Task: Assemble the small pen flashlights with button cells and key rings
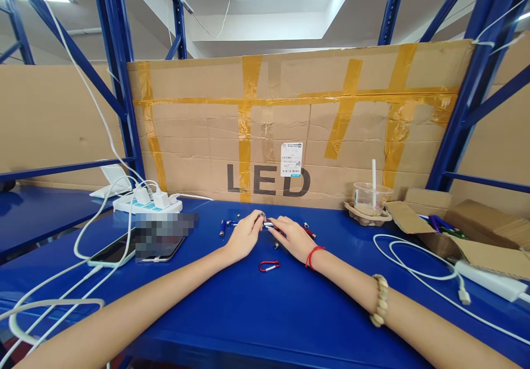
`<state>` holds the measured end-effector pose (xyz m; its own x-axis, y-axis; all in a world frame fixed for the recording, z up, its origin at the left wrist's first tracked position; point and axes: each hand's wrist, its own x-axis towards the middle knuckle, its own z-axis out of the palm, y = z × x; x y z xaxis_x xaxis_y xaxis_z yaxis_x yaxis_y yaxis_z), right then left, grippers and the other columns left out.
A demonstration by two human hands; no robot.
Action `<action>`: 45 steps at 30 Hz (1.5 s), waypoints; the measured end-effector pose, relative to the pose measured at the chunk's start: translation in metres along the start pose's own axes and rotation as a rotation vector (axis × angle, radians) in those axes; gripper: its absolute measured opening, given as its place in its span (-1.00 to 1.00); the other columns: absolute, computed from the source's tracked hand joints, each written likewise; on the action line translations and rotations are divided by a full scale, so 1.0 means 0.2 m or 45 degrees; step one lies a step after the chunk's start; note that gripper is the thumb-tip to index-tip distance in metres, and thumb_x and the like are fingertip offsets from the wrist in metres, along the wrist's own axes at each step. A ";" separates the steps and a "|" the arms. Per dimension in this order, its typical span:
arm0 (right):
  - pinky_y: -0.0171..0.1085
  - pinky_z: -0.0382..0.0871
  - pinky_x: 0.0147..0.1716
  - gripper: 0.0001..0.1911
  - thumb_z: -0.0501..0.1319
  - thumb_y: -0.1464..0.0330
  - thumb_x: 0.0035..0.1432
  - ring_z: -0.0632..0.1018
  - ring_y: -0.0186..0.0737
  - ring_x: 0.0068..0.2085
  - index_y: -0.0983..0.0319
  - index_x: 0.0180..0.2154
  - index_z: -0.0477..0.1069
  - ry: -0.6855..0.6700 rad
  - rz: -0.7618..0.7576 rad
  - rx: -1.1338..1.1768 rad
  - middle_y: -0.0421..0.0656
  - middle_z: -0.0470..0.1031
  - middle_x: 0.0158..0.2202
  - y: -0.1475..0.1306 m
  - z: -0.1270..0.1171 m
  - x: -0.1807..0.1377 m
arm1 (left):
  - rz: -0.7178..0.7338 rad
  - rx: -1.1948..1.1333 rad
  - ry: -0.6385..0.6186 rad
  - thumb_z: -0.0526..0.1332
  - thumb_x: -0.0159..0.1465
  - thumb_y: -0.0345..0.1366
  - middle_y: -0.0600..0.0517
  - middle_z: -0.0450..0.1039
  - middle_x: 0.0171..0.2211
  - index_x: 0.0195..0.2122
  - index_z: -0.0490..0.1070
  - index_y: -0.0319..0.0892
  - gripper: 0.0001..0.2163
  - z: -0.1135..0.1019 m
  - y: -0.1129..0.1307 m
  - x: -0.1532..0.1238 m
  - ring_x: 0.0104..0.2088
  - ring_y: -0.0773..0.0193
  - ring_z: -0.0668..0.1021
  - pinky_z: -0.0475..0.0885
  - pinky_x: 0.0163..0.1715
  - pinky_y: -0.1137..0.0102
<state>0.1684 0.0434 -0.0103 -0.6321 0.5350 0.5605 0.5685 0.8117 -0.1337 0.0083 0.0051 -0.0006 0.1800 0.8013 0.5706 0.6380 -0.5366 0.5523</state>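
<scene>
Both my hands meet at the middle of the blue table (256,308), in front of the cardboard wall. My left hand (245,234) and my right hand (292,236) are each closed in a pinch on one small silver metal piece (268,225) held between them. A red carabiner clip (269,265) lies on the table just below my hands. Small blue and red parts (224,227) are scattered around my fingers. A red string and a bead bracelet are on my right wrist.
A white power strip (148,203) with chargers and white cables sits at left, beside two phones (124,249). A plastic cup with a straw (370,198) stands at right, near open cardboard boxes (451,220) and a white cable (418,269). Blue rack posts flank the table.
</scene>
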 end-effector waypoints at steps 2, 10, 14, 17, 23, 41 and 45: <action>-0.29 0.28 -0.36 -0.76 -0.05 0.32 0.20 0.37 -0.24 -0.32 0.20 -0.16 0.30 0.002 -0.011 0.006 -0.15 0.33 -0.39 -0.01 0.00 0.00 | -0.007 -0.002 -0.010 -0.15 0.27 -0.27 0.11 0.27 -0.48 -0.38 0.19 -0.15 -0.81 0.00 -0.01 0.00 -0.40 0.34 0.38 0.25 -0.33 0.45; -0.31 0.26 -0.39 -0.78 -0.06 0.31 0.20 0.38 -0.27 -0.37 0.21 -0.23 0.30 -0.017 -0.023 0.046 -0.17 0.33 -0.42 -0.03 0.00 0.00 | 0.069 -0.002 -0.081 -0.16 0.28 -0.29 0.08 0.32 -0.40 -0.37 0.19 -0.16 -0.80 0.01 -0.01 0.00 -0.37 0.33 0.39 0.27 -0.32 0.44; -0.32 0.26 -0.39 -0.80 -0.05 0.33 0.19 0.40 -0.30 -0.42 0.23 -0.34 0.31 -0.055 -0.025 0.127 -0.19 0.36 -0.44 -0.03 0.00 0.00 | 0.075 0.023 -0.127 -0.16 0.28 -0.29 0.06 0.35 -0.35 -0.31 0.21 -0.15 -0.81 0.01 -0.02 0.00 -0.34 0.32 0.41 0.28 -0.29 0.43; -0.34 0.26 -0.41 -0.76 -0.04 0.33 0.18 0.40 -0.32 -0.45 0.23 -0.46 0.29 -0.078 -0.061 0.181 -0.21 0.36 -0.49 -0.02 0.00 0.00 | 0.092 0.068 -0.163 -0.16 0.28 -0.29 0.06 0.35 -0.34 -0.29 0.22 -0.14 -0.80 0.01 -0.03 0.00 -0.31 0.30 0.41 0.28 -0.27 0.41; -0.31 0.28 -0.34 -0.79 -0.03 0.36 0.18 0.42 -0.28 -0.37 0.24 -0.42 0.32 -0.059 -0.111 0.184 -0.17 0.40 -0.42 -0.01 0.00 0.00 | 0.127 0.099 -0.185 -0.17 0.28 -0.31 0.05 0.35 -0.32 -0.26 0.22 -0.14 -0.80 0.01 -0.05 -0.01 -0.31 0.30 0.41 0.28 -0.25 0.39; -0.36 0.21 -0.43 -0.81 -0.01 0.46 0.13 0.34 -0.32 -0.46 0.26 -0.46 0.32 0.001 -0.098 0.050 -0.20 0.30 -0.53 -0.02 0.00 0.01 | 0.108 0.060 -0.196 -0.17 0.28 -0.29 0.06 0.35 -0.32 -0.27 0.22 -0.13 -0.79 0.01 -0.03 -0.01 -0.30 0.30 0.41 0.28 -0.23 0.40; -0.37 0.18 -0.46 -0.80 -0.01 0.48 0.13 0.31 -0.33 -0.49 0.26 -0.47 0.33 0.048 -0.080 0.062 -0.23 0.25 -0.57 -0.02 0.00 0.01 | 0.118 0.053 -0.206 -0.17 0.28 -0.29 0.06 0.35 -0.35 -0.30 0.21 -0.14 -0.80 0.01 -0.03 -0.01 -0.32 0.30 0.40 0.27 -0.25 0.40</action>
<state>0.1641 0.0411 -0.0087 -0.6445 0.4745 0.5995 0.5018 0.8542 -0.1366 0.0065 0.0073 -0.0063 0.3556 0.7828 0.5107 0.6428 -0.6015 0.4743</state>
